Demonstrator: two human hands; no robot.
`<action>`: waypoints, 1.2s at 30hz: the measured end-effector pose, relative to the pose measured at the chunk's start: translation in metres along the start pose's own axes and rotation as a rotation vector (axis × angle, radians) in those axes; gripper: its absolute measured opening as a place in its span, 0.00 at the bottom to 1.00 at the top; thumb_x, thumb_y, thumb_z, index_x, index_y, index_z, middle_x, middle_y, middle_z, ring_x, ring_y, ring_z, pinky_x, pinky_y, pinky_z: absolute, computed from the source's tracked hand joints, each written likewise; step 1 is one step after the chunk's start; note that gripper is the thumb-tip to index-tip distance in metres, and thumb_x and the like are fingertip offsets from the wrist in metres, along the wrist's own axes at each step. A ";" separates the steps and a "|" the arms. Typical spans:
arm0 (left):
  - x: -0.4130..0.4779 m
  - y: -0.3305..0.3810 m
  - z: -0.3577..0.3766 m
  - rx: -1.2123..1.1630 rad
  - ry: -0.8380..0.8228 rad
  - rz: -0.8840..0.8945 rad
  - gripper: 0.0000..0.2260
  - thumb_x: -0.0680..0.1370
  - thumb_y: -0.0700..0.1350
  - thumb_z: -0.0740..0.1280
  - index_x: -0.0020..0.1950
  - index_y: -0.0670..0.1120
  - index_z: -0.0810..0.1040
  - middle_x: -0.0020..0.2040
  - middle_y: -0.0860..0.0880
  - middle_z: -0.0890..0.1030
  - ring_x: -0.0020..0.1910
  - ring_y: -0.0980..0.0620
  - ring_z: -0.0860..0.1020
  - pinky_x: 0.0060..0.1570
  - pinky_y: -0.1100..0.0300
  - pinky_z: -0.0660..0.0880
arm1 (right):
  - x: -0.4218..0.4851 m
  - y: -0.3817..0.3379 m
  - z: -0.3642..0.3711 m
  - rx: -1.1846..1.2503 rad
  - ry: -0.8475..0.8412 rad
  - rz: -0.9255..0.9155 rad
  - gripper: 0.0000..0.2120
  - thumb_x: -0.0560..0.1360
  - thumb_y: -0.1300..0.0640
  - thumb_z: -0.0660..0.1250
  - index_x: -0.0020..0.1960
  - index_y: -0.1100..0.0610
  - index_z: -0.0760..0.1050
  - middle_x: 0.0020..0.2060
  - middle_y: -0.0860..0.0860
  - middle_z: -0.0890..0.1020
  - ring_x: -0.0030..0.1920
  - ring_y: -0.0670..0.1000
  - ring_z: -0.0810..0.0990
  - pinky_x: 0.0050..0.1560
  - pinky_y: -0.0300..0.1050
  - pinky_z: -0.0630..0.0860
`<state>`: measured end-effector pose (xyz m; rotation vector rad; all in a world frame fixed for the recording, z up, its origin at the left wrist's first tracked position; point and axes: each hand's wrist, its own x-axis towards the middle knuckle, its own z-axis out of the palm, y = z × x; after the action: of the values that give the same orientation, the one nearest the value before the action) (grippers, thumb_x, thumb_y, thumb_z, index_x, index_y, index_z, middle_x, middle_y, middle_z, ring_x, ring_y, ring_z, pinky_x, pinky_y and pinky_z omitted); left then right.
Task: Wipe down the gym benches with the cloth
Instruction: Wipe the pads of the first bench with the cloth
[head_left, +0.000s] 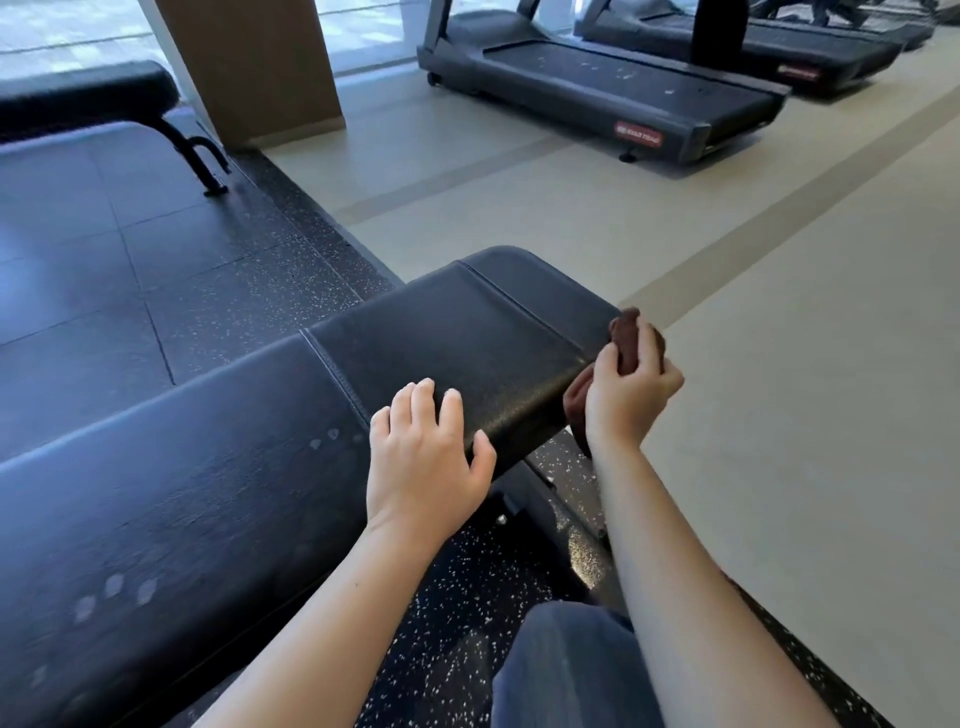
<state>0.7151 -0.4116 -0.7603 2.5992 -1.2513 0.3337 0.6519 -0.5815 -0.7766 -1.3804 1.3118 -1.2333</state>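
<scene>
A speckled black floor (218, 291) carries the bench (467, 332). The left hand (426, 457) lies flat on its pad, fingers spread. The right hand (631, 387) curls around the brown cloth (626, 338), pressing it to the pad's near edge.

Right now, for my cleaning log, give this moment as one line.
left hand: rests on bench | right hand: grips cloth against bench edge

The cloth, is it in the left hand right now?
No, the right hand grips the brown cloth at the edge of the bench, while the left hand rests on the pad holding nothing.
</scene>
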 end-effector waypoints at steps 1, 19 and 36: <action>0.000 -0.001 0.001 -0.010 0.006 0.004 0.23 0.72 0.53 0.55 0.52 0.38 0.80 0.54 0.37 0.79 0.54 0.37 0.77 0.51 0.46 0.73 | -0.002 -0.001 0.001 0.007 0.018 0.026 0.21 0.78 0.58 0.62 0.70 0.50 0.68 0.64 0.57 0.64 0.63 0.57 0.71 0.55 0.30 0.61; -0.080 -0.078 -0.029 -0.043 0.144 -0.016 0.19 0.73 0.48 0.56 0.54 0.39 0.79 0.57 0.39 0.78 0.58 0.38 0.75 0.59 0.36 0.68 | -0.189 -0.013 0.028 0.063 0.066 -0.124 0.21 0.71 0.62 0.67 0.64 0.56 0.75 0.62 0.65 0.67 0.60 0.63 0.70 0.61 0.51 0.69; -0.084 -0.077 -0.032 -0.222 0.191 -0.078 0.20 0.73 0.48 0.56 0.57 0.39 0.77 0.60 0.42 0.77 0.59 0.41 0.74 0.65 0.42 0.63 | -0.178 -0.020 -0.002 -0.166 -0.180 -0.357 0.21 0.69 0.63 0.70 0.62 0.52 0.77 0.63 0.63 0.69 0.57 0.65 0.69 0.55 0.55 0.72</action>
<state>0.7216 -0.2930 -0.7644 2.3599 -1.0551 0.3935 0.6596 -0.4027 -0.7750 -1.8599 1.0920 -1.2144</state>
